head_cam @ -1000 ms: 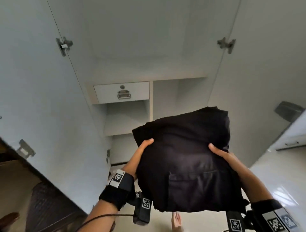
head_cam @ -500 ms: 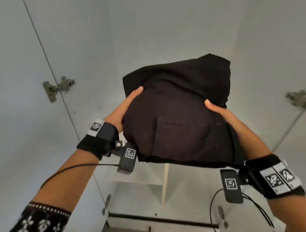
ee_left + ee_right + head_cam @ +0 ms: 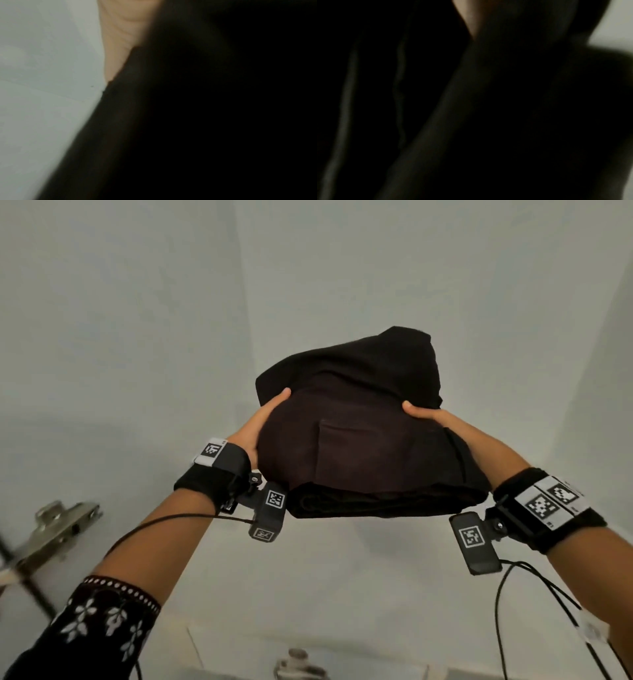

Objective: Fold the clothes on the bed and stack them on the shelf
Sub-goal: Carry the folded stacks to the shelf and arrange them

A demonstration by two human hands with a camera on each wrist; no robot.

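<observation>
Both arms raised, carrying a folded bundle of black cloth garments [image 3: 359, 440] up inside a pale grey-white cupboard interior [image 3: 171, 320]. The left hand [image 3: 260, 426] clasps the bundle's left flank, thumb laid over the top; the right hand [image 3: 428, 417] does the same on the right flank. The fingers themselves are tucked beneath the cloth and hidden in the head view. Both wrist views show only dark fabric and a sliver of palm, so how far the fingers curl under cannot be told; the thumbs above suggest a pinch on each side.

Bundle sits between the two thumbs, held in the air and touching no surface that I can see. Its far edge rises past the thumbs in a loose hump; its near edge hangs below the wrists, layers visible in section. A patch pocket faces up between the hands.

No shelf board visible near the fingers here. A metal door hinge [image 3: 58, 525] sits low and well off to the left of the left hand.

Risks, as I judge them:
- The bundle is soft and gripped only at its sides; the middle could sag and the layers slide apart.
- The loose far hump may catch on a shelf edge and unfold when pushed in.
- The landing spot is out of sight, so the bundle may be set down askew.
</observation>
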